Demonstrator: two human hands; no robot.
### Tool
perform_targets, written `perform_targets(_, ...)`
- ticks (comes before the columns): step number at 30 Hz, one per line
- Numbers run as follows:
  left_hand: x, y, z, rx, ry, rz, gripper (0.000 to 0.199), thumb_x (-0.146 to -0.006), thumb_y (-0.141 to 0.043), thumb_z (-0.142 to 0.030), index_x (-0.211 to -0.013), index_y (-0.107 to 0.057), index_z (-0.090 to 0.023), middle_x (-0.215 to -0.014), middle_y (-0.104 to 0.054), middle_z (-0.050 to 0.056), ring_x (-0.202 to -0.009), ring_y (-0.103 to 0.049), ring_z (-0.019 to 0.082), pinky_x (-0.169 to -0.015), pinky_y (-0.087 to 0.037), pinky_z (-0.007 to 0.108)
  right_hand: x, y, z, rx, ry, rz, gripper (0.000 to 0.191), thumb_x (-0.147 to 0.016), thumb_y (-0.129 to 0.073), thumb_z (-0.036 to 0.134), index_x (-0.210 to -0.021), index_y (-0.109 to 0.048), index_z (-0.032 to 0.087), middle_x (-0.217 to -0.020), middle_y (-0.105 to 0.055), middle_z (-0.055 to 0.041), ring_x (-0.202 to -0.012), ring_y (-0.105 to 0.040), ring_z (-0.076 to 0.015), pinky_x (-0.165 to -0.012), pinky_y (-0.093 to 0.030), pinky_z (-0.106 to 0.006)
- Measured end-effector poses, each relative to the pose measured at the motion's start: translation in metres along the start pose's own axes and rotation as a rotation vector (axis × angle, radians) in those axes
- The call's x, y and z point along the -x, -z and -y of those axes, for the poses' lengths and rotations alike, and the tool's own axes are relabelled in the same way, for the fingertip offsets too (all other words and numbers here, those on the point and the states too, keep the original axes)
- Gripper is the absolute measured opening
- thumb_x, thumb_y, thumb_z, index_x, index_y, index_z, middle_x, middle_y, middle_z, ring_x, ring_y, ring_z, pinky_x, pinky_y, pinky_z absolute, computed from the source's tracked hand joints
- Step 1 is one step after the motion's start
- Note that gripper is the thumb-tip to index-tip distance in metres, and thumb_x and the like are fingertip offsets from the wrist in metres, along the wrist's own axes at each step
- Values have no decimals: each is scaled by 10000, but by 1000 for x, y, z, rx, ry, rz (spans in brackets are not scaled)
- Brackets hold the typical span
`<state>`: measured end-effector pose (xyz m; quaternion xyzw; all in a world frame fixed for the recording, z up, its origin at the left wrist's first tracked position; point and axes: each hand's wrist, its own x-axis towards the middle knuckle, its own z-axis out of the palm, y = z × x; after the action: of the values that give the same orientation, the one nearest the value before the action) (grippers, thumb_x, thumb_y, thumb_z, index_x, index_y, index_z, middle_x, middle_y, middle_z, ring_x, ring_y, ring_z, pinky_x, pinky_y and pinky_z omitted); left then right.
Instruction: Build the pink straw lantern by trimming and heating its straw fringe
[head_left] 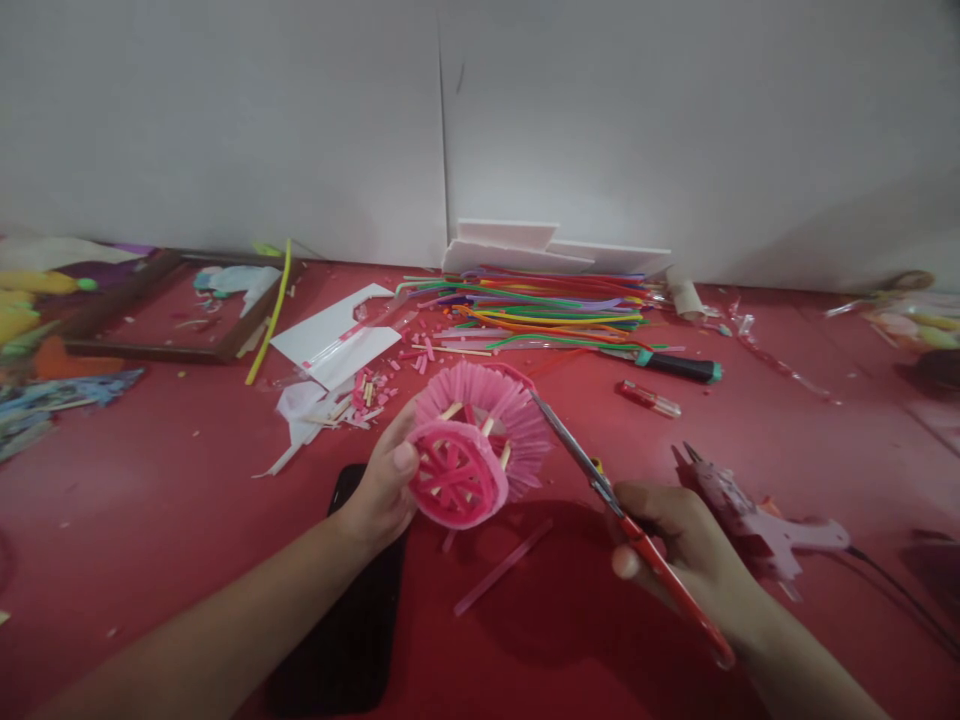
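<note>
My left hand [386,480] is closed around the side of a pink round craft piece [459,475]. The piece has a spoked wheel-like face, short wooden sticks and a fringed pink ruffle [529,455] behind. In my right hand [671,540] is a pair of scissors [592,470] with red handles, the fingers wrapped about them. The blades point up and left, their tip at the ruffle's right edge; whether they touch it I cannot tell. Below the craft piece, a pink strip [502,568] lies on the red table [577,640].
Behind lie a bundle of coloured pipe cleaners [555,310], a cutter knife [675,366] and a small red-capped tube [649,398]. A pink glue gun [772,520] with a cord rests at right. A black phone [337,630] is under my left forearm. Pink scraps [371,392] and a wooden frame [157,350] are at left.
</note>
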<state>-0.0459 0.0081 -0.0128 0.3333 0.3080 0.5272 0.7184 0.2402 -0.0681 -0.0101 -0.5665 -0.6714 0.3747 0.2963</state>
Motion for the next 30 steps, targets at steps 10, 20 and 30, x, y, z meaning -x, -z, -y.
perform_targets(10,3,6,1,-12,32,-52,501,-645,-914,-497,-1068,-768,-273,-1015,-810,45,-931,-785,322,-876,-649,495,-1,0,-3,10,8,-16,760,-762,-515,955,-604,-411,219,-595,-314,63,-566,-229,-106,-503,-173,-280)
perform_targets(20,-2,3,-1,59,2,35,524,-625,-936,-556,-989,-769,-218,-907,-816,26,-762,-775,223,-727,-661,348,-3,0,-1,16,5,-44,746,-756,-577,927,-586,-411,220,-585,-299,67,-561,-215,-103,-491,-181,-272)
perform_targets(30,0,2,-1,-10,-4,6,538,-664,-904,-531,-1090,-783,-226,-921,-807,79,-867,-780,337,-839,-655,498,5,-2,-7,95,16,-119,685,-803,-699,776,-554,-379,224,-538,-305,70,-521,-223,-96,-470,-192,-271)
